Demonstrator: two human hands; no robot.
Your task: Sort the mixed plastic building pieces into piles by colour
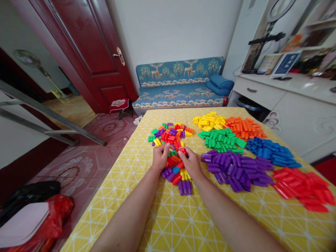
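Both of my hands are over a mixed heap of small coloured plastic tube pieces [170,132], red, orange, green, purple, yellow and blue. My right hand [191,162] pinches a red plastic tube piece [182,151] between thumb and fingers. Close beside it on the left, my left hand [159,158] is closed at the fingertips, and what it holds is too small to make out. Below the hands, the near part of the heap spreads toward me, ending in a purple piece [185,188] of joined tubes.
Sorted piles lie to the right: yellow [209,121], orange [245,127], green [222,140], blue [270,152], purple [236,168] and red [303,187]. A yellow patterned cloth [126,196] covers the table. Beyond stand a blue sofa [178,92] and a white cabinet [296,105].
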